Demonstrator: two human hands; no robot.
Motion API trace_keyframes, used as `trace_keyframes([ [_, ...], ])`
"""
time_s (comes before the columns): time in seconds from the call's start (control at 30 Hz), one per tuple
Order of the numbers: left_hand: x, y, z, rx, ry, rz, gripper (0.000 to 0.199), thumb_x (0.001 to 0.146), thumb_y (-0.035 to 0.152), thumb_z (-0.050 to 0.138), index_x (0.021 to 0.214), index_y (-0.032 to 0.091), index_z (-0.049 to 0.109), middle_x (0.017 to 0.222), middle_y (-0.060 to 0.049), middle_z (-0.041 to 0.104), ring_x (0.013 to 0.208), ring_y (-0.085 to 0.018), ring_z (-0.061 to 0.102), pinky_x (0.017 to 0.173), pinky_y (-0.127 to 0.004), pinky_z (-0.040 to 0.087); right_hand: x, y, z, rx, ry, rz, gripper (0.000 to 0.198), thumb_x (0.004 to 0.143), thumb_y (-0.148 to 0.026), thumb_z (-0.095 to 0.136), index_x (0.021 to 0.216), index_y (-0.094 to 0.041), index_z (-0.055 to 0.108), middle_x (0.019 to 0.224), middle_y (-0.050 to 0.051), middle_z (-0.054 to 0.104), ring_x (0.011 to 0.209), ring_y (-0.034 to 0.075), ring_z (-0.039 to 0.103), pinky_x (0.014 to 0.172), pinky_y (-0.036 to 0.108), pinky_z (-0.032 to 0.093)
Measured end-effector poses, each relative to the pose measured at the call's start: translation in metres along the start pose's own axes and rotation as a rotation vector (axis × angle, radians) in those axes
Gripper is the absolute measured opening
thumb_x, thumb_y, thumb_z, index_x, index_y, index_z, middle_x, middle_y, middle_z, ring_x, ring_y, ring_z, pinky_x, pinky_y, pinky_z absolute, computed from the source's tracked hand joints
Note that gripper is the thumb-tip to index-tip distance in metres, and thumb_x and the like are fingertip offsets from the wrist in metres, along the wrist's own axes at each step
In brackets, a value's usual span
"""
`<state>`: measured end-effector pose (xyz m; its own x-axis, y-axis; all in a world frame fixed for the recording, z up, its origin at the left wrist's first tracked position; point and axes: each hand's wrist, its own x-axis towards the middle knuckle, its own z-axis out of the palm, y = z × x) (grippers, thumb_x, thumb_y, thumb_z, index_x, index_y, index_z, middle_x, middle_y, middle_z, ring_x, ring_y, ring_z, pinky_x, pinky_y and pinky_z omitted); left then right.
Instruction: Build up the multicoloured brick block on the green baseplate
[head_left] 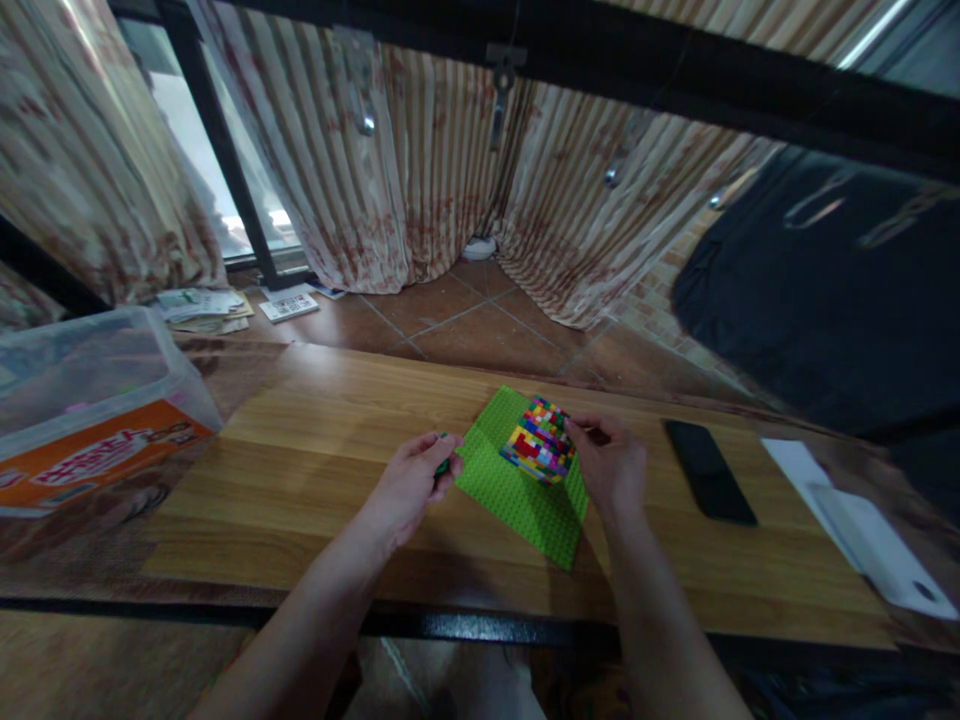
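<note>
A green studded baseplate (517,505) lies at an angle on the wooden board. On its far part stands a block of many-coloured toy bricks (538,440). My left hand (420,475) is closed at the plate's left corner, with a small dark green brick (443,466) pinched between thumb and fingers. My right hand (611,462) has its fingertips against the right side of the coloured block. Its fingers are bent together there, and whether a loose piece is between them is hidden.
A black phone (709,470) lies right of the plate, with a white flat object (862,530) beyond it. At the left stands a clear plastic tub (97,400) with an orange label. Papers (202,308) and a small white box (289,306) rest behind the wooden board (300,470).
</note>
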<state>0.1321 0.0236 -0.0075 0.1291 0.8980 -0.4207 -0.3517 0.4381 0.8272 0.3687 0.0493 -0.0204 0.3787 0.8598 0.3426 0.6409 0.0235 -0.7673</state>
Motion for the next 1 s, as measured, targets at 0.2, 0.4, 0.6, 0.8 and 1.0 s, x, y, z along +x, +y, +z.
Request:
trace_keyframes([
  [0.2,-0.001,0.001,0.0,-0.004,0.0,-0.004,0.025,0.074,0.034,0.064,0.086,0.013,0.06,0.056,0.003,0.052,0.041,-0.003,0.034,0.039,-0.016,0.016,0.0,0.0,0.0,0.017,0.002,-0.022,0.022,0.076,-0.037,0.063,0.073,-0.017,0.07,0.071,0.004,0.066,0.061,0.015,0.055,0.061,0.029,0.044],
  [0.4,0.0,-0.003,-0.001,-0.036,-0.025,-0.016,0.025,0.073,0.033,0.065,0.085,0.012,0.06,0.057,0.003,0.052,0.042,-0.003,0.034,0.038,-0.015,0.016,0.0,0.001,0.001,0.016,-0.007,-0.009,0.022,0.075,-0.037,0.064,0.073,-0.017,0.07,0.069,0.003,0.066,0.059,0.015,0.056,0.058,0.029,0.044],
  [0.6,-0.002,-0.002,0.002,-0.097,-0.028,-0.027,0.025,0.069,0.026,0.064,0.089,0.011,0.062,0.065,0.0,0.057,0.046,-0.004,0.04,0.039,-0.016,0.018,0.001,0.001,0.0,0.006,-0.012,0.007,0.021,0.074,-0.038,0.065,0.073,-0.018,0.07,0.073,0.004,0.068,0.061,0.016,0.059,0.06,0.03,0.046],
  [0.8,-0.003,-0.001,0.003,-0.129,-0.072,-0.056,0.031,0.073,0.029,0.059,0.097,0.011,0.065,0.07,-0.003,0.061,0.047,-0.006,0.043,0.039,-0.018,0.019,-0.003,-0.006,-0.002,-0.086,0.03,-0.104,0.019,0.078,-0.034,0.063,0.076,-0.017,0.07,0.074,0.004,0.066,0.062,0.016,0.057,0.062,0.031,0.045],
  [1.0,-0.004,0.001,0.003,-0.13,-0.124,-0.08,0.03,0.074,0.031,0.057,0.092,0.01,0.067,0.067,-0.003,0.06,0.045,-0.006,0.04,0.04,-0.02,0.015,-0.026,-0.034,0.004,0.033,0.089,-0.414,0.013,0.088,-0.027,0.058,0.087,-0.02,0.069,0.085,0.004,0.067,0.077,0.017,0.062,0.074,0.033,0.051],
])
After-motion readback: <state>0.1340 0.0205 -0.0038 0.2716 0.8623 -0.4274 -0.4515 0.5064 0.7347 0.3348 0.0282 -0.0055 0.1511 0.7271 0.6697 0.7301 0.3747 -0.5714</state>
